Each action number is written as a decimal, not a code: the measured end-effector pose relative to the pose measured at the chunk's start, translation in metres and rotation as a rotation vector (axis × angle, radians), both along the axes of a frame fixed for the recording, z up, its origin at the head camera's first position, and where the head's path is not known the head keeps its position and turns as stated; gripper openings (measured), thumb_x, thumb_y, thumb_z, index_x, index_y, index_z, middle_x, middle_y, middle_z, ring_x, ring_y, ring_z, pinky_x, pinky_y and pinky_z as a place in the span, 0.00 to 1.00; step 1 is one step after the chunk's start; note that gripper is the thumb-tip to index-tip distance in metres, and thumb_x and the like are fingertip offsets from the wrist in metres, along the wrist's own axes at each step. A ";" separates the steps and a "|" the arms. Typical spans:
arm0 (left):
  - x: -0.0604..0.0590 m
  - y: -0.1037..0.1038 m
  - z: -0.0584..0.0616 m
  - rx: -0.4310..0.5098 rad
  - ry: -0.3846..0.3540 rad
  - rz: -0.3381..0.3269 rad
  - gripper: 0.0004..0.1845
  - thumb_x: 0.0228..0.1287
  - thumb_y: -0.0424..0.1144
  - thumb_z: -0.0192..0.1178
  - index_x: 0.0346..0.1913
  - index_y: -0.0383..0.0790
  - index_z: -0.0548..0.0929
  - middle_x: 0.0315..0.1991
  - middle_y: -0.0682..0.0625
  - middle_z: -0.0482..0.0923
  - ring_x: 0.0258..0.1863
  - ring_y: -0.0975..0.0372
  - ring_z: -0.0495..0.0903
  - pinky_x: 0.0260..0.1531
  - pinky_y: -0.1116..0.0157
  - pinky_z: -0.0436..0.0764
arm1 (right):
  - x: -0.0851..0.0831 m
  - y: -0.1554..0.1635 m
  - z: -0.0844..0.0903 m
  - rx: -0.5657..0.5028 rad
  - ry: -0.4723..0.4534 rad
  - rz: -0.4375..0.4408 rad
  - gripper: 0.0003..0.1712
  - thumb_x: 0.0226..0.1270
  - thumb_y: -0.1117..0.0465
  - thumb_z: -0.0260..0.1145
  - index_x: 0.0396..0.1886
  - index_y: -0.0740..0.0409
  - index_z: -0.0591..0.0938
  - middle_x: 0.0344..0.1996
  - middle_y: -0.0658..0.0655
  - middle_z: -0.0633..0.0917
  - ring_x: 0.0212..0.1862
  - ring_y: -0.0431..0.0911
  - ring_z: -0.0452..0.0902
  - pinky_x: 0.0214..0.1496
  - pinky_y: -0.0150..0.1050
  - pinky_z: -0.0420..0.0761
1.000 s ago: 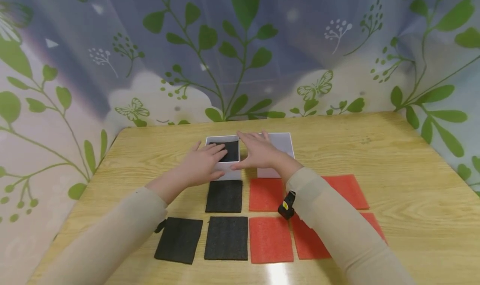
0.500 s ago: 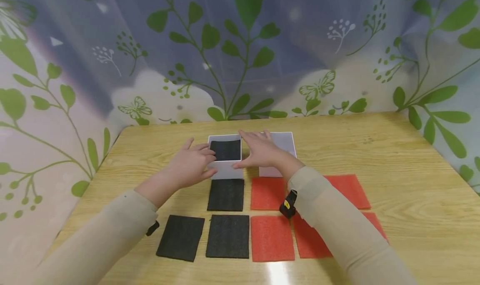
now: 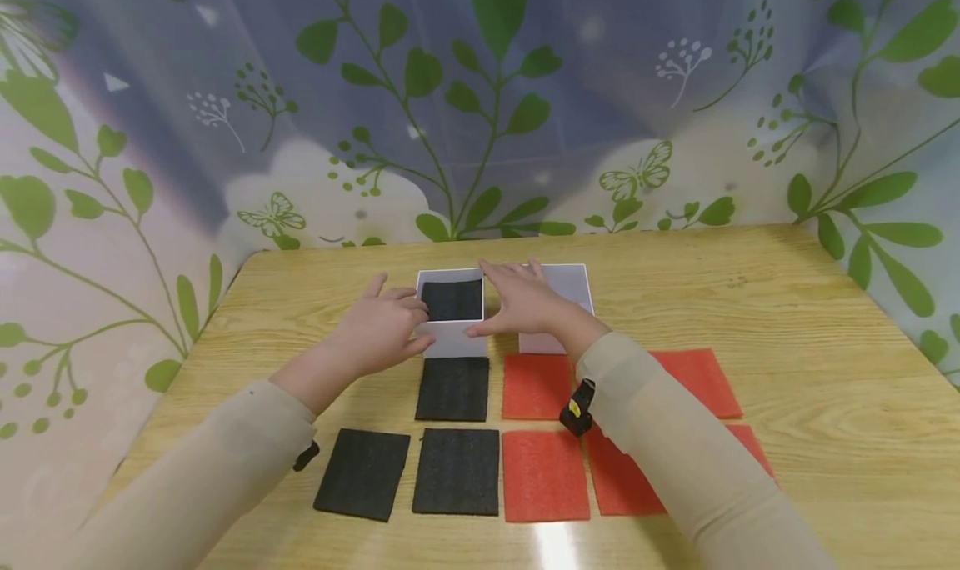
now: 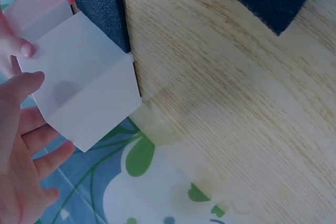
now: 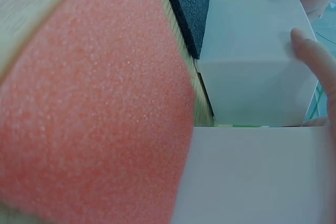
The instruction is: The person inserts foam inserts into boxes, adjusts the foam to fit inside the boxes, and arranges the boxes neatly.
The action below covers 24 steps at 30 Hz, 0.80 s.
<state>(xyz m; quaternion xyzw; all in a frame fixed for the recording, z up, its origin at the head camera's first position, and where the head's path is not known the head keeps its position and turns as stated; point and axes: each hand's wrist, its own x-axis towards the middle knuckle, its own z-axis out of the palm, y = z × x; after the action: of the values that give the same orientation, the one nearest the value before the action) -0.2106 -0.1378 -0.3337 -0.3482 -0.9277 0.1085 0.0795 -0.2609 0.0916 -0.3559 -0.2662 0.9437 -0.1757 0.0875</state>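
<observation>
Left white box stands toward the far edge of the counter, left of its middle; a black square lies inside, lower edge hidden by the near wall.

Right hand holds that box by its right side: thumb on the near wall, fingers at the far right corner, their tips hard to make out. Left hand at the box's left side, fingers spread wide, thumb by the near wall; contact uncertain.

Right white box just beside, partly masked by right hand and wrist; contents not visible. The right wrist view cuts it off below.

Nearer the counter's front edge: three black squares, one just before the left box, two in the nearest row. Red squares to their right; right sleeve covers several, so no sure count. Counter's front corners out of frame.
</observation>
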 end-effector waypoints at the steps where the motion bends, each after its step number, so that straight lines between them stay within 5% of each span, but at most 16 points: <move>1: -0.001 0.000 0.000 -0.002 -0.005 0.002 0.22 0.62 0.55 0.58 0.46 0.41 0.84 0.49 0.48 0.80 0.59 0.53 0.71 0.62 0.42 0.54 | 0.000 0.000 0.000 -0.001 -0.002 -0.001 0.65 0.47 0.28 0.65 0.75 0.56 0.47 0.71 0.56 0.56 0.71 0.54 0.47 0.68 0.56 0.30; 14: -0.010 0.017 -0.006 -0.071 -0.060 0.100 0.35 0.59 0.63 0.56 0.61 0.42 0.75 0.59 0.45 0.72 0.65 0.49 0.61 0.63 0.40 0.48 | 0.000 0.000 0.000 0.017 -0.011 -0.005 0.65 0.47 0.27 0.64 0.75 0.53 0.45 0.71 0.56 0.55 0.71 0.54 0.45 0.68 0.56 0.30; 19: -0.011 0.032 -0.007 -0.077 -0.090 0.010 0.37 0.60 0.63 0.54 0.67 0.45 0.67 0.66 0.45 0.64 0.66 0.51 0.59 0.63 0.40 0.50 | 0.000 0.000 0.000 0.014 -0.020 -0.015 0.64 0.48 0.29 0.64 0.75 0.53 0.45 0.71 0.56 0.56 0.71 0.54 0.45 0.68 0.56 0.30; 24: -0.013 0.041 -0.009 -0.066 -0.115 -0.063 0.33 0.62 0.60 0.54 0.64 0.45 0.71 0.66 0.45 0.63 0.66 0.51 0.60 0.62 0.41 0.53 | -0.002 0.000 -0.002 0.020 -0.011 -0.008 0.63 0.49 0.30 0.64 0.75 0.52 0.45 0.71 0.55 0.56 0.71 0.54 0.46 0.68 0.57 0.30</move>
<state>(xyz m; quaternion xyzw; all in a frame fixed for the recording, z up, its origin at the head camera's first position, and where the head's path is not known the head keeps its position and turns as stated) -0.2239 -0.0965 -0.3424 -0.3854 -0.9152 0.1162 0.0179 -0.2628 0.0912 -0.3579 -0.2606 0.9460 -0.1681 0.0944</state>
